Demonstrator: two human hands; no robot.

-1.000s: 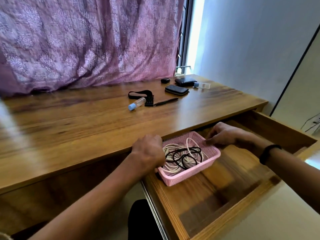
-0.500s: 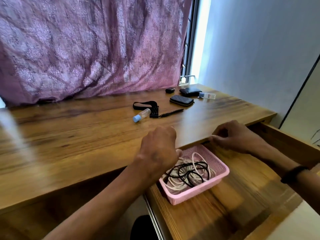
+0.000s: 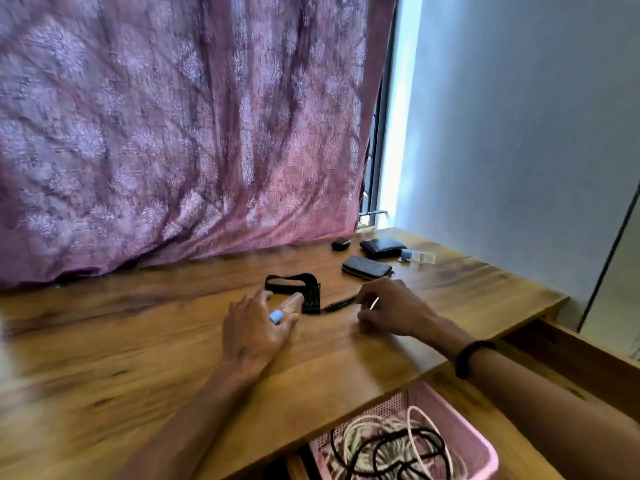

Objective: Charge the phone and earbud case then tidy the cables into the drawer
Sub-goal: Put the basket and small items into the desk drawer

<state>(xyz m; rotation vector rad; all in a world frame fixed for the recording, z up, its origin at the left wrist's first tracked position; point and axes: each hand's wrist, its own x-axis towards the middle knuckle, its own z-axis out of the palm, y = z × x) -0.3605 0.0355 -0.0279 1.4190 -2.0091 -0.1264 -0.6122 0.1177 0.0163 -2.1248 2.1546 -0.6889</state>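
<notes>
— What lies nearest?

— The pink basket [image 3: 460, 441] of coiled cables [image 3: 391, 445], set in the open drawer [image 3: 540, 344] below the surface [image 3: 138, 341] — partly cut off by the frame.

— And the grips?

— The left hand [image 3: 252, 337] is spread over a blue-capped bottle [image 3: 285, 310]; the right hand [image 3: 391, 311] is curled by the pen [image 3: 337, 303], something thin seemingly pinched — blurred.

— The earbud case?

— A small dark case [image 3: 341, 244] is seen far right; the right hand is nearer. No phone can be identified.

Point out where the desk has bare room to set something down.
Bare wood spans the desk left of the left hand, up to the curtain. Crowded: strap, pen, pouch, wallet ahead of both hands.
</notes>
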